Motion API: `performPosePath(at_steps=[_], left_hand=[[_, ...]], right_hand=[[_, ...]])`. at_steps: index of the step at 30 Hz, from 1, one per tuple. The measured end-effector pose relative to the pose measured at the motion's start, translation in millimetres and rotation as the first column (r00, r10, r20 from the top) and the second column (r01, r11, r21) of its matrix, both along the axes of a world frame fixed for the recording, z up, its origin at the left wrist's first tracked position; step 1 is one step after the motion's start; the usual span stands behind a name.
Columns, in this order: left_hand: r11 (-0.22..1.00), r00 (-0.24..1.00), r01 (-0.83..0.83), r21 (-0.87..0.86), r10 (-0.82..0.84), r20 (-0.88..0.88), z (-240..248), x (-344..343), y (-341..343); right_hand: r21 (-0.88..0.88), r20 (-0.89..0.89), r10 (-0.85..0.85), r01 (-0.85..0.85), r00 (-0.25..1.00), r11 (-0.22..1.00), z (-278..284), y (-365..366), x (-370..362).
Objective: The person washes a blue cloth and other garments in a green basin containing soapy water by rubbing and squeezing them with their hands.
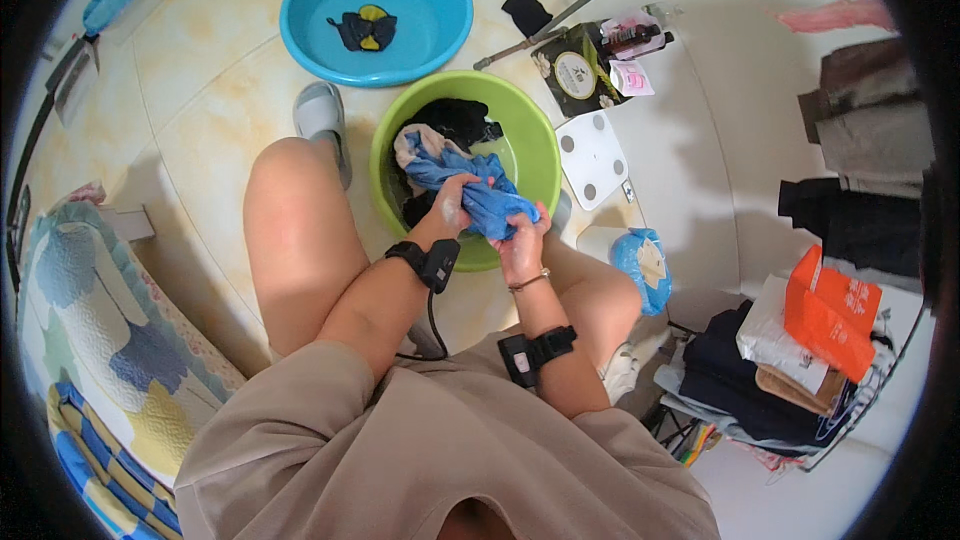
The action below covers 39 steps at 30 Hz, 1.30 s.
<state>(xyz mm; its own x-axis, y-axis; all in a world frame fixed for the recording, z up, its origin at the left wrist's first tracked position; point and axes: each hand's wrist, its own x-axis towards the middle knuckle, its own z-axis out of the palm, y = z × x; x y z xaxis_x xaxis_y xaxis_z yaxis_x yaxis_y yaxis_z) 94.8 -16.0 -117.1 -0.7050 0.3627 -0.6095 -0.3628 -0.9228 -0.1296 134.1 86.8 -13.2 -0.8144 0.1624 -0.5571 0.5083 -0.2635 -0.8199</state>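
Cloth (440,168), blue with a pale end, lies bunched across the green tub (547,150). The left hand (455,204) clamps its fingers round the middle; the right hand (521,242) clamps its fingers on the near end. Black clothes (452,118) lie beneath; 1 blue basin (300,15) stands beyond.

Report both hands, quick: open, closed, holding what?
Left hand: closed, holding the blue cloth.
Right hand: closed, holding the same cloth by its near end.
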Motion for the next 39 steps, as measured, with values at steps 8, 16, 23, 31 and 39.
performPosePath(at_steps=[8,16,23,31,39], left_hand=[[0.927,0.990,0.027,-0.374,0.026,0.136,-27.0,-10.5,64.7],[0.959,0.980,-0.025,-0.282,0.079,0.181,-48.8,-48.2,44.2],[0.996,0.995,-0.072,0.052,0.069,0.065,-81.3,-51.1,34.7],[0.967,0.982,0.035,-0.251,0.014,0.190,-70.0,-48.9,26.5],[0.987,0.941,-0.137,-0.083,0.156,0.302,-86.0,-29.9,50.0]], right_hand=[[0.158,0.194,-0.207,0.177,0.959,0.971,-170.4,63.9,-46.8],[0.798,-0.058,0.109,-0.019,0.992,0.603,-138.0,30.9,-71.2],[0.882,-0.177,0.604,-0.147,0.777,0.447,-78.5,-6.4,-64.1],[0.929,0.215,0.693,-0.362,0.688,0.071,-124.3,-9.6,-130.1],[0.958,0.013,0.563,-0.171,0.826,0.229,-142.2,1.5,-119.1]])
